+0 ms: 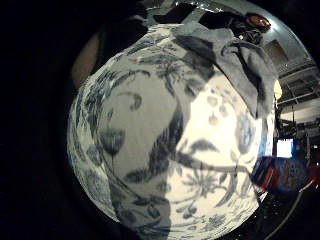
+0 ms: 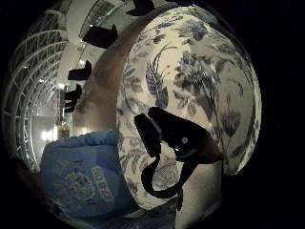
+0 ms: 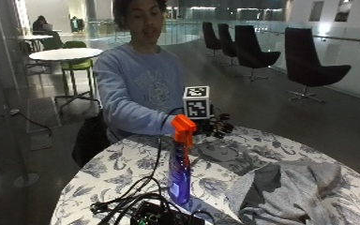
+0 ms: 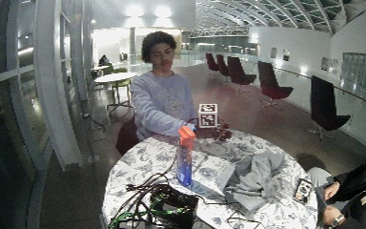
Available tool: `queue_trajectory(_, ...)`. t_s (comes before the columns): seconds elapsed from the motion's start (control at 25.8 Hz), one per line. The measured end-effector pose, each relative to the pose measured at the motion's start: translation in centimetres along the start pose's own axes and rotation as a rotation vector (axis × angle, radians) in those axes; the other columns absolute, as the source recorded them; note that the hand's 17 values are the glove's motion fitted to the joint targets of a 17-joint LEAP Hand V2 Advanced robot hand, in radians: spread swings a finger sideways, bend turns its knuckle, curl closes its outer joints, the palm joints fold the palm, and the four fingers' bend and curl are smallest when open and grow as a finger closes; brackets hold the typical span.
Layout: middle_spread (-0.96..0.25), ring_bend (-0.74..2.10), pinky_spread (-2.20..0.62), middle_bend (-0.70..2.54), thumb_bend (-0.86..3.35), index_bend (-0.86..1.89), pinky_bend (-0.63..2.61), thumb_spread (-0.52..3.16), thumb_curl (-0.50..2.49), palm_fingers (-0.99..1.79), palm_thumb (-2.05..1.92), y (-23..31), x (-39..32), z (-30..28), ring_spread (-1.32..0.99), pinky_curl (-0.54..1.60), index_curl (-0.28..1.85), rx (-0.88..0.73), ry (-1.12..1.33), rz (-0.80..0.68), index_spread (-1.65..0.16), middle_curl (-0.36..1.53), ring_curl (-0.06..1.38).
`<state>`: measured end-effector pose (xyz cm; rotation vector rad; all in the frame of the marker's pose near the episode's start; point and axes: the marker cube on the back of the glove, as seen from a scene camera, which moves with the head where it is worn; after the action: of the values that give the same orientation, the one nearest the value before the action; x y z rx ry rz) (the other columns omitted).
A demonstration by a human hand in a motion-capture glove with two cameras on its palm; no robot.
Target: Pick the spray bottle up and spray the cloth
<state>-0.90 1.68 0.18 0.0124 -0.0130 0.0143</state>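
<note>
Centre of outside view: spray bottle (image 3: 180, 164) upright on floral tabletop (image 3: 123, 164) | grey cloth (image 3: 292, 190) lower right | gloved right hand (image 3: 214, 125) hovering behind, fingers unreadable | approach the neck below the orange trigger.

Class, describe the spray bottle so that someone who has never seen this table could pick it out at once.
Find the round table with the blue floral tablecloth. Near its front, beside a tangle of black cables and apart from the crumpled grey cloth, stands the spray bottle. It is the only upright thing there: blue body, orange trigger head.
</note>
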Motion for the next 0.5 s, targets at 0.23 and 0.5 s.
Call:
queue_trajectory(0.23,-0.01,0.33,0.15,0.35,0.17,0.11,0.36,0.69,0.09,0.32,0.34,7.8,1.6,-2.0,0.02,0.15,0.08,0.036,-0.02,0.041,-0.33,0.14,0.12)
queue_trajectory(0.5,-0.02,0.36,0.19,0.41,0.12,0.14,0.32,0.88,0.13,0.38,0.36,15.1,4.9,-4.3,0.03,0.19,0.12,0.167,-0.22,0.191,-0.4,0.21,0.16)
